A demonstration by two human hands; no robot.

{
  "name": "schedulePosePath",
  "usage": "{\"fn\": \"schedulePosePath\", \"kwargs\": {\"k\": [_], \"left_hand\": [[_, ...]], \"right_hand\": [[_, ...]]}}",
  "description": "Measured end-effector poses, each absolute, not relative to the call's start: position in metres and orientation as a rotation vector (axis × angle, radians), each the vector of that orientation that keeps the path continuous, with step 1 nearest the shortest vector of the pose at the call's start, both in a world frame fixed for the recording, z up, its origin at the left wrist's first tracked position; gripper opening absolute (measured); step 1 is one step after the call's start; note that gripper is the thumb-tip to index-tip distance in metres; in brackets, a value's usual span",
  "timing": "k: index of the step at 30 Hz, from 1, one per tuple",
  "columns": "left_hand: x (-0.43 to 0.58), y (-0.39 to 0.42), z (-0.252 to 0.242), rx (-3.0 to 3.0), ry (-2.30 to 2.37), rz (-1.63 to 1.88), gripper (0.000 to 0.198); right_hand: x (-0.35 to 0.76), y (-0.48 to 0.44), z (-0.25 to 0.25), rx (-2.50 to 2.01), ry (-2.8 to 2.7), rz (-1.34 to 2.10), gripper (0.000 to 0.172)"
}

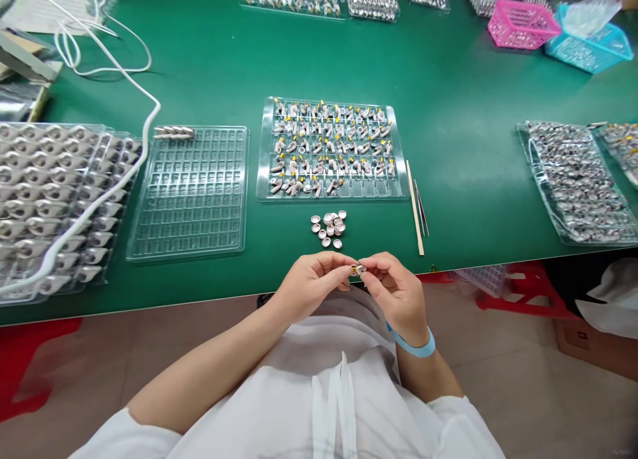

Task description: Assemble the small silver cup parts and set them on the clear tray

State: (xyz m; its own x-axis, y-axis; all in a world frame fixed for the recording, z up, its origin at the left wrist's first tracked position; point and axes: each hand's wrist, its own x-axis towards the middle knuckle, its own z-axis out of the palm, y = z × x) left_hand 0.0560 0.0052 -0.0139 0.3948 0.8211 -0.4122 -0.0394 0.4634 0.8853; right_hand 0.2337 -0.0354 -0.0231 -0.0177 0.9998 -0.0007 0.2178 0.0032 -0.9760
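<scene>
My left hand and my right hand meet at the table's front edge. The left pinches a small part with a yellow piece. Fingertips of the right grip a small silvery round cap, which touches that part; fingers cover most of both. Just beyond lies a loose group of round metal caps. Behind them sits a clear tray with rows of curved grey parts with yellow bits. Right of the tray lie a wooden stick and metal tweezers.
Left stand a clear grid tray with a short row of parts in one corner and stacked trays of grey shells, crossed by a white cable. Filled trays, a pink basket and a blue basket are at right.
</scene>
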Motion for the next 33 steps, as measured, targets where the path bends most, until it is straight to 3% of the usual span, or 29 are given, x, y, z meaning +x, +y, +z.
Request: {"fn": "schedulePosePath", "kwargs": {"k": [33], "left_hand": [[0.0557, -0.0022, -0.0155, 0.955, 1.041, 0.633, 0.021]], "right_hand": [[0.2291, -0.0387, -0.0267, -1.273, -1.184, 1.339, 0.012]]}}
